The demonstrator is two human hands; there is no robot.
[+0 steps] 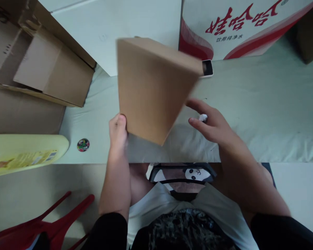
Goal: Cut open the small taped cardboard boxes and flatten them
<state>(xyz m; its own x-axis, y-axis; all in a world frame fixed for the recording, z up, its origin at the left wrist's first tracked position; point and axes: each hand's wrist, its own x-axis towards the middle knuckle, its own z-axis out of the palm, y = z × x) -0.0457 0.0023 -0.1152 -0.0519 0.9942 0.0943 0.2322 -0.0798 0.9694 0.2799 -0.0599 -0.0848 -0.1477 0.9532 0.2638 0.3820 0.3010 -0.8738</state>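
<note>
Brown cardboard box: seen from the head camera, the box (pixel 152 92) hangs tilted above the bench (pixel 273 104), mid-scene and blurred.
Left hand: the left hand (pixel 118 130) clasps the box's near left edge, thumb pressed to its face, grip closed.
Right hand: the right hand (pixel 215 125) hovers just beside the box's right edge, thumb and forefinger parted; a small white item (pixel 203 118) shows between them, though whether the grip has hold of it cannot be told.
Steady handling: a one-edge hold likely lets the box swing; a palm under the free side would probably level it.
Box contents: no opening faces the camera, so the inside goes unseen.
Open carton: at far left, the carton (pixel 70 78) shows a pale panel (pixel 38 64) within.
Lettered carton: at far right, the red-and-white carton (pixel 232 47) hides its contents.
Yellow bottle: the bottle (pixel 23 149) lies at near left, contents unclear.
</note>
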